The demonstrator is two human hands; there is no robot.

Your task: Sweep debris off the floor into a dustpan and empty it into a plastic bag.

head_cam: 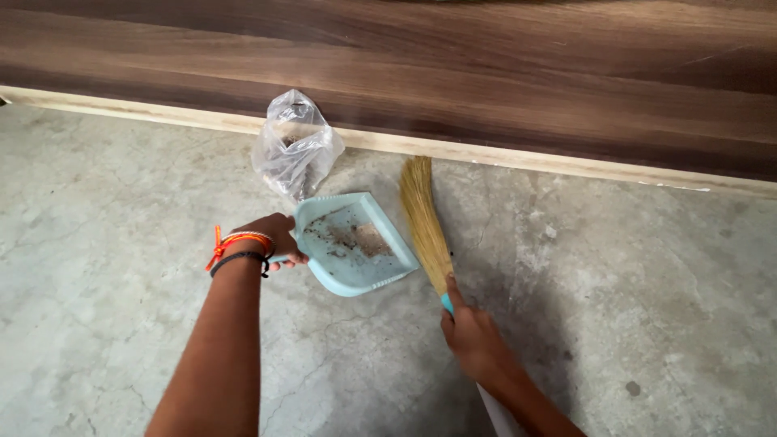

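My left hand grips the handle of a light blue dustpan, which lies tilted on the grey concrete floor with brown dust and grit in it. My right hand holds a small grass broom by its handle, where a bit of teal binding shows. The straw bristles point away from me and lie along the dustpan's right edge. Bracelets, orange and black, circle my left wrist.
A clear plastic bag with some dirt inside stands just behind the dustpan. A dark wooden panel with a pale lower edge runs across the back. Cracked concrete floor spreads left and right.
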